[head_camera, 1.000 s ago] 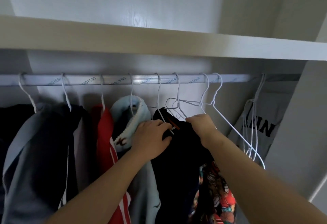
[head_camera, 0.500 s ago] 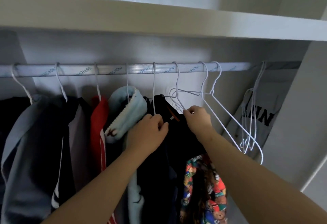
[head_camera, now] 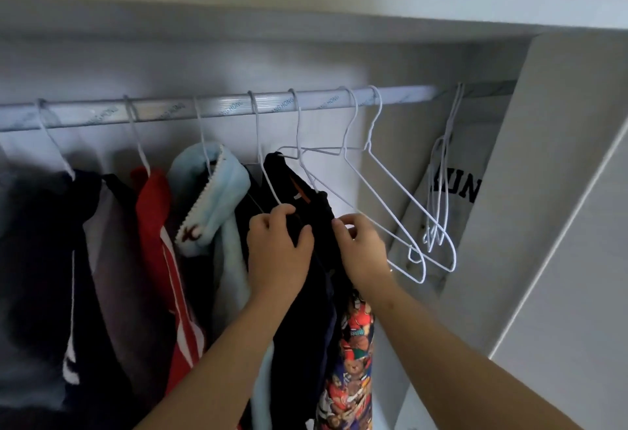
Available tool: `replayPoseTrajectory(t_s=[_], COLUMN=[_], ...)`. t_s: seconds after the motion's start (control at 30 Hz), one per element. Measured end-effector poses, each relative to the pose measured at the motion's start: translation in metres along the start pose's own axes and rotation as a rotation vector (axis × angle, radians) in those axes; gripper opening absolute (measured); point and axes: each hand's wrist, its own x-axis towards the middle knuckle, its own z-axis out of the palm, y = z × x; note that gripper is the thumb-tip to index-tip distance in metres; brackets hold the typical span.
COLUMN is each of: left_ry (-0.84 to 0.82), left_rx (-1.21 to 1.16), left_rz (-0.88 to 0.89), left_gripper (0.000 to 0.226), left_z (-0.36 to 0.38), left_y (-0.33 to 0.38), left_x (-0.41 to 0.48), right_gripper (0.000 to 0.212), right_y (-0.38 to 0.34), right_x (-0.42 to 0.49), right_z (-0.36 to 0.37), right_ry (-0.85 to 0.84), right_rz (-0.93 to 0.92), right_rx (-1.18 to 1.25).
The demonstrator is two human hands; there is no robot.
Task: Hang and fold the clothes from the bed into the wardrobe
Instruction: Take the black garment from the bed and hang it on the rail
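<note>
I have the left grip (head_camera: 277,249) clenched on the front of the black cloth garment (head_camera: 299,191), thumb and fingers bunching the fabric just below its collar. The right grip (head_camera: 362,249) pinches at the garment's right shoulder edge; whether the thin wire is caught in that pinch too I cannot tell. The garment hangs on a thin white wire hanger (head_camera: 259,144) hooked over the pale metal wardrobe rail (head_camera: 217,111). It sits between a light blue fleece top (head_camera: 217,191) on its left and two bare white wire hangers (head_camera: 368,149) on its right, with a bright bear-print fabric (head_camera: 353,344) hanging lower down beside it. I judge the cloth light, limp and likely to slide off the slick wire, and the hanger springy, so I would take hold at both shoulder seams and ease them evenly over the wire arms
</note>
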Motion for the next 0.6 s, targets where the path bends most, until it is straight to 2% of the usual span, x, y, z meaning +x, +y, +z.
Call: replayPoseTrajectory(t_s=[0.07,0.13,0.27,0.4,0.47,0.6], left_ry=[0.095,0.141,0.139,0.078,-0.078,-0.56], left_rx=[-0.013,-0.028,0.024,-0.063,-0.172,-0.367], left_rz=[0.024,0.091,0.233,0.331,0.365,0.216], left_gripper=[0.029,0.024,0.018,0.016,0.016,0.012], left_z=[0.005,0.011,0.029,0.049,0.058,0.077], left_y=[0.007,0.016,0.032,0.063,0.082,0.113], left_x=[-0.013,-0.028,-0.061,-0.104,-0.138,-0.213], right_gripper=[0.011,0.015,0.019,0.021,0.021,0.02], right_y=[0.008,0.018,0.043,0.068,0.079,0.096], right_x=[-0.01,-0.02,-0.046,-0.088,-0.119,-0.189], right_z=[-0.007,-0.017,-0.044,-0.092,-0.121,-0.179], right_ry=[0.027,0.072,0.136,0.288,0.359,0.493], right_rz=[0.028,0.048,0.127,0.187,0.233,0.311], right_rx=[0.042,0.089,0.116,0.136,0.143,0.174])
